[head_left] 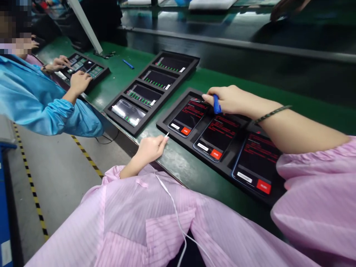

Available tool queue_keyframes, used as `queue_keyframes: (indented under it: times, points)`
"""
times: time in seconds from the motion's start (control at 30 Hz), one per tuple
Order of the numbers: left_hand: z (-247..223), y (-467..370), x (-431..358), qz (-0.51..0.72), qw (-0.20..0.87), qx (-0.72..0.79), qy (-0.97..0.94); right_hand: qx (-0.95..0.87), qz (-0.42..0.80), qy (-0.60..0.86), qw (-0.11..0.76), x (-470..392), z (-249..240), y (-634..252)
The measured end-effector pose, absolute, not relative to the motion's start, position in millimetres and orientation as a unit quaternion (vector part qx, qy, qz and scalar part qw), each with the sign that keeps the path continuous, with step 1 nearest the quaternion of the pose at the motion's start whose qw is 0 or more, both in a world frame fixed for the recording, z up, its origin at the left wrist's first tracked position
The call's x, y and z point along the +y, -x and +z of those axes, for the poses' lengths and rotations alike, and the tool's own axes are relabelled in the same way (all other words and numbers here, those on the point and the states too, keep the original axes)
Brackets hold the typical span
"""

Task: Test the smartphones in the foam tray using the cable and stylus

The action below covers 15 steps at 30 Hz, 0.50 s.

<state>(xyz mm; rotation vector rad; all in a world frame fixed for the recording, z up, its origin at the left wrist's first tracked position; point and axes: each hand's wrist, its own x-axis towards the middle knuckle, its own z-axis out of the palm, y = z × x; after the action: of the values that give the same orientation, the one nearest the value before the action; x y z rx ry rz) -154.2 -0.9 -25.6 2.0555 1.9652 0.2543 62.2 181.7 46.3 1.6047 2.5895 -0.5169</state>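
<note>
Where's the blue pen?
The blue pen lies on the green table in the head view's upper left, between the four-phone tray and the co-worker's tray.

Factory: workbench (112, 87) with phone trays (167, 93)

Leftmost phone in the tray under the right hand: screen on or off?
On: the phone shows lines of red text and a bright red block near its bottom edge.

Red text glowed on the right phones (218, 133); glare whitened the near bench (178, 161); the far left was dim, partly pixelated.
</note>
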Motion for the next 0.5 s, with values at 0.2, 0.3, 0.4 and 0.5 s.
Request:
queue_keyframes:
  times: [0.2,0.3,0.4,0.5]
  points:
    - [-19.2,148.9,13.2,0.027,0.188,0.683,-0.706,0.839,-0.175,-0.512,0.058,181.8,43.0,-56.6]
    - [-14.8,149.0,18.4,0.003,0.195,0.680,-0.707,0.846,-0.173,-0.501,0.053,180.9,43.6,-52.2]
    - [-12.9,150.7,21.4,0.009,0.211,0.671,-0.710,0.848,-0.166,-0.500,0.053,181.3,40.8,-48.0]
    - [-12.5,153.3,23.3,0.026,0.224,0.667,-0.711,0.845,-0.155,-0.508,0.060,183.7,33.2,-46.4]
